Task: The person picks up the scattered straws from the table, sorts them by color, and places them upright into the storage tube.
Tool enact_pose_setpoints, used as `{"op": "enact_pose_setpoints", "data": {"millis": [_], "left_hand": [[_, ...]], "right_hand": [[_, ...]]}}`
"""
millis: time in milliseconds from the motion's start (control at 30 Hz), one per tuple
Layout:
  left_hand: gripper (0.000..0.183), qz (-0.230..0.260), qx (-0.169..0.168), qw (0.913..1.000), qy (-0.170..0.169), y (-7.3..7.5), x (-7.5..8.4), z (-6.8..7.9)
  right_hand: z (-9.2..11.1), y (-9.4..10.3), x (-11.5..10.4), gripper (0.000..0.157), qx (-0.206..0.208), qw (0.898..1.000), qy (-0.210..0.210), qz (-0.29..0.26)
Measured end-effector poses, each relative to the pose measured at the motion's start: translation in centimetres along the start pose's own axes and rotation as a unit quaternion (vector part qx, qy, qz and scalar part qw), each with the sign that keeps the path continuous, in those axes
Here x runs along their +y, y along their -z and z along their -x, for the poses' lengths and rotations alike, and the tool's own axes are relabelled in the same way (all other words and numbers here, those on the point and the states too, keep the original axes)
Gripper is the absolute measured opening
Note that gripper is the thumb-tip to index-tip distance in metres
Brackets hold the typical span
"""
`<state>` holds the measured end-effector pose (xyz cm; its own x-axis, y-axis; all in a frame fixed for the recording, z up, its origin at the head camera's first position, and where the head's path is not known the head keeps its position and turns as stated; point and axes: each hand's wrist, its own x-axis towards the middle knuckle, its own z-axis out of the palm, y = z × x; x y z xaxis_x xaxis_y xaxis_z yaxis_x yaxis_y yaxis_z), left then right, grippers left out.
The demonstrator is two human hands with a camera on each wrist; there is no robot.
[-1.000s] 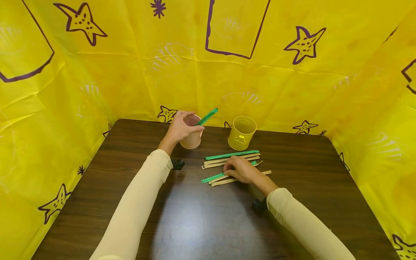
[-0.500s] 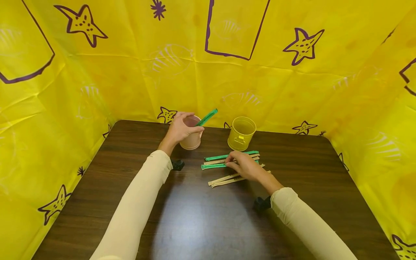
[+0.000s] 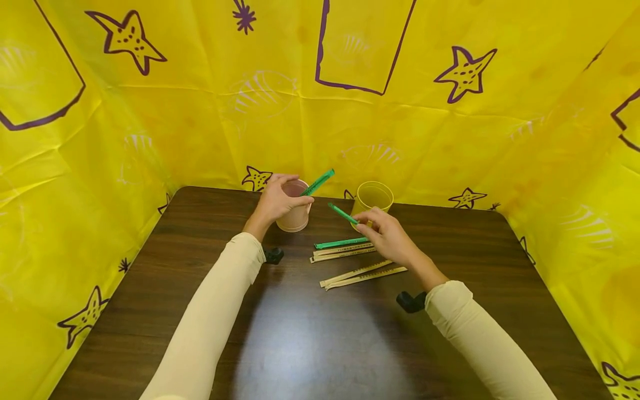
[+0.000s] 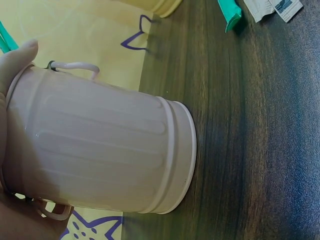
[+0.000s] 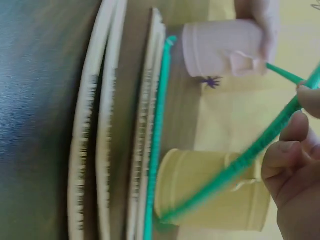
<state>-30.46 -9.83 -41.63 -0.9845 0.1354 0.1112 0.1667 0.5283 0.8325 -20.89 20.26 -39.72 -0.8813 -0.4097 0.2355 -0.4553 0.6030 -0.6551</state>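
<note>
In the head view my left hand (image 3: 275,203) grips the rim of a pale pink pail (image 3: 294,220), which stands upright at the back of the table. A green paper-wrapped straw (image 3: 321,180) leans out of that pail. My right hand (image 3: 390,234) pinches another green wrapped straw (image 3: 342,213), raised in front of the yellow pail (image 3: 375,193) and partly covering it. The right wrist view shows this held straw (image 5: 235,162) slanting across the yellow pail (image 5: 192,167). The left wrist view shows the pink pail's ribbed side (image 4: 100,140) and small handles.
On the dark wood table (image 3: 310,333) lie a green wrapped straw (image 3: 337,243) and tan wrapped straws (image 3: 340,255) side by side. Nearer to me are two more tan straws (image 3: 365,276). A yellow patterned cloth (image 3: 300,122) surrounds the table's back and sides.
My right hand has drawn a green straw from among the straws and lifted it up and back toward the pails. My left hand has stayed on the pink pail.
</note>
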Motion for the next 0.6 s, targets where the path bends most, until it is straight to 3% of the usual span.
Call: {"op": "enact_pose_setpoints", "data": {"millis": [167, 267, 467, 600], "left_hand": [[0.084, 0.004, 0.0, 1.0, 0.001, 0.1, -0.1, 0.0], [0.084, 0.005, 0.0, 1.0, 0.003, 0.1, -0.1, 0.0], [0.085, 0.003, -0.002, 1.0, 0.005, 0.0, -0.2, 0.0], [0.085, 0.003, -0.002, 1.0, 0.004, 0.0, -0.3, -0.1]], "right_hand": [[-0.9, 1.5, -1.2, 0.02, 0.036, 0.998, -0.026, -0.041], [-1.8, 2.9, -2.3, 0.021, 0.063, 0.992, -0.042, -0.101], [-4.1, 5.3, -4.8, 0.016, 0.141, 0.959, -0.019, -0.245], [-5.8, 5.9, -6.1, 0.014, 0.184, 0.94, 0.006, -0.286]]}}
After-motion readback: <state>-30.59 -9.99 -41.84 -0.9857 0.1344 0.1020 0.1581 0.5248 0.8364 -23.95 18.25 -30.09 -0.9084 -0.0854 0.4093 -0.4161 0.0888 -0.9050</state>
